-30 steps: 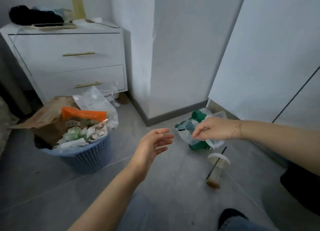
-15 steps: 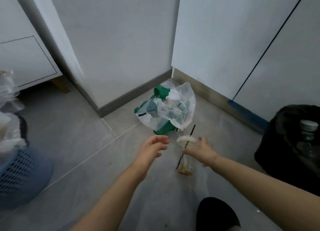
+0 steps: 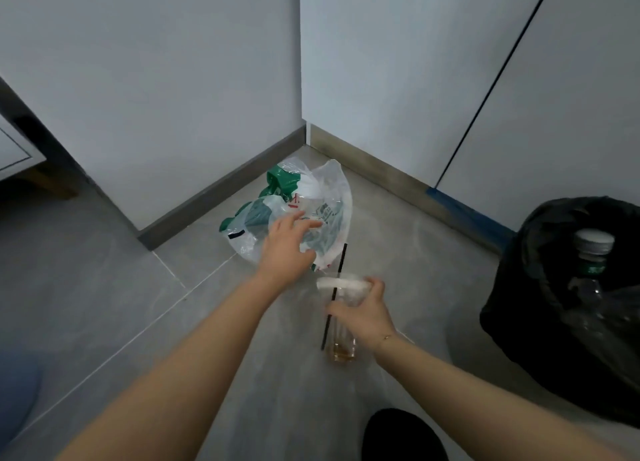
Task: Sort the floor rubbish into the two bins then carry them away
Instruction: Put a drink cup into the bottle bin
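Rubbish is only partly sorted, judging by what lies on the floor (image 3: 104, 287) now. Largest in view is the black bin bag (image 3: 568, 322) at the right, already holding at least one clear plastic bottle (image 3: 588, 270) with a grey cap, so some sorting looks done. A sliver of blue at the lower left edge may be the second bin (image 3: 17, 391), though too little of it shows to be sure. Next in size is the crumpled clear-and-green plastic bag (image 3: 311, 204) lying in the corner where the two walls meet; the left hand (image 3: 284, 249) reaches over it with fingers spread and relaxed, and whether they touch the plastic I cannot tell. Smaller is the clear lidded cup (image 3: 341, 322) standing on the floor just in front of the bag, a little amber liquid at its bottom; the right hand (image 3: 363, 311) has its fingers curled round the upper part. Smallest is the black straw (image 3: 334, 294) poking through the lid. Both floor items are not yet binned, and carrying the bins away remains.
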Tool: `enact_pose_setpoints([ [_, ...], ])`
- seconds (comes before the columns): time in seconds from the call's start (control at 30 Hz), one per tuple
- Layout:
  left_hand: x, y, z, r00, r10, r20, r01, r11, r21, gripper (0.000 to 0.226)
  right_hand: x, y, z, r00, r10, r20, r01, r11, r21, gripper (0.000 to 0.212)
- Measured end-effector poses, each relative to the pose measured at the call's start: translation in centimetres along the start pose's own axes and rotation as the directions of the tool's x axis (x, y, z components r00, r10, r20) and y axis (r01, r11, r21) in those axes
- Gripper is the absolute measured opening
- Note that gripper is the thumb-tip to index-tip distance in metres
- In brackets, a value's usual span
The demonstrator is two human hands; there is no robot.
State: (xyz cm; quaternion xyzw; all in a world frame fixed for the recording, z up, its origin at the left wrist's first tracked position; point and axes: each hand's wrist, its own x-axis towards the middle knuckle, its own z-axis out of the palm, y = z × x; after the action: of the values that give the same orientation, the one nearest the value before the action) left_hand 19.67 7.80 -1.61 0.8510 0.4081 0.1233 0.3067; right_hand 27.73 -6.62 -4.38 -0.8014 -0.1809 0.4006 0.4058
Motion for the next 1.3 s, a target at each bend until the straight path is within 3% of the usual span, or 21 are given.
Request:
enact_pose_setpoints([
  [0.1, 1.8, -0.5, 1.1, 0.968, -0.015, 0.252, -0.068, 0.945, 0.319, 0.072, -1.2, -0.5, -2.4, 0.994, -0.062, -0.088, 0.066, 0.997, 0.05, 0.086],
  [0.17, 1.9, -0.6, 2.4, 0.945, -0.053, 0.322, -0.092, 0.903, 0.42, 0.072, -2.0, -0.9, -3.8, 0.983, -0.113, -0.147, 0.126, 0.989, 0.078, 0.091],
  [0.33, -0.6, -0.8, 5.7, 0.976, -0.028, 0.218, -0.104, 0.813, 0.572, 0.057, -4.7, -1.7, -5.7, 0.956, -0.235, -0.179, 0.268, 0.944, 0.194, 0.085],
  [0.53, -4.9, 0.3, 6.8, 0.95, -0.086, 0.299, -0.098, 0.829, 0.551, 0.049, -8.6, -3.7, -7.5, 0.86, -0.447, -0.245, 0.493, 0.853, 0.174, 0.093],
  [0.67, -7.2, 2.2, 6.5, 0.927, -0.142, 0.348, -0.019, 0.908, 0.419, 0.043, -11.6, -4.9, -9.1, 0.763, -0.562, -0.319, 0.628, 0.762, 0.159, 0.096],
  [0.8, -8.1, 7.3, 4.4, 0.985, -0.053, 0.163, 0.059, 0.998, -0.035, 0.037, -14.1, -5.5, -12.3, 0.651, -0.619, -0.439, 0.741, 0.644, 0.192, 0.095],
  [0.9, -9.0, 13.3, 2.6, 0.996, 0.016, 0.088, 0.016, 0.939, -0.343, 0.03, -16.0, -5.8, -17.0, 0.571, -0.641, -0.513, 0.783, 0.612, 0.107, 0.087],
  [1.03, -10.2, 20.3, 1.7, 0.994, 0.044, 0.104, 0.035, 0.761, -0.648, 0.028, -16.1, -7.1, -23.9, 0.464, -0.687, -0.559, 0.754, 0.638, -0.158, 0.075],
  [1.1, -10.7, 23.1, 2.1, 0.982, 0.055, 0.183, 0.09, 0.71, -0.698, 0.045, -15.0, -7.6, -26.4, 0.478, -0.707, -0.522, 0.678, 0.674, -0.293, 0.074],
  [1.2, -10.8, 25.4, 3.7, 0.95, -0.002, 0.311, 0.217, 0.72, -0.659, 0.073, -13.1, -7.7, -28.1, 0.594, -0.713, -0.372, 0.554, 0.698, -0.454, 0.069],
  [1.3, -11.1, 25.7, 5.6, 0.917, -0.05, 0.397, 0.282, 0.785, -0.552, 0.07, -11.7, -7.0, -28.1, 0.699, -0.678, -0.228, 0.414, 0.643, -0.644, 0.069],
])
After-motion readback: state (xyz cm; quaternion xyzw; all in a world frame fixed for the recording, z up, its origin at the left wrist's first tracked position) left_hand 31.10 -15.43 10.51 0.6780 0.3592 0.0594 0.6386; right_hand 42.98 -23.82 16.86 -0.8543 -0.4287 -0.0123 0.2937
